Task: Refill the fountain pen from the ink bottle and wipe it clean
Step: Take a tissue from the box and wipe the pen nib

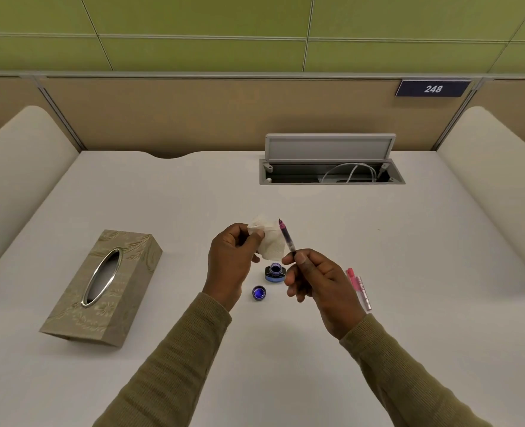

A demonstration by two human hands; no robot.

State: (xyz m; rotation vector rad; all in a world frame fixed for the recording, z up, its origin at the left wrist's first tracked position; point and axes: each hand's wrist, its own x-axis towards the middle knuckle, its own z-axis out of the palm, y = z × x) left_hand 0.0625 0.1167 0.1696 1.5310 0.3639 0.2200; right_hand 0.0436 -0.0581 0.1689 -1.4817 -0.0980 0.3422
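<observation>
Toward the left edge of the tabletop (424,241) lies a tissue box (100,286). Mid-tabletop, the left hand (228,257) has its grip pinched on a crumpled tissue (270,240). Below stand the blue bottle cap (258,293) and the open ink bottle (275,272). The right hand (319,285) has its grip around the lower end of the fountain pen (285,235), nib up beside the tissue. A pink pen barrel (359,289) lies to the right.
</observation>
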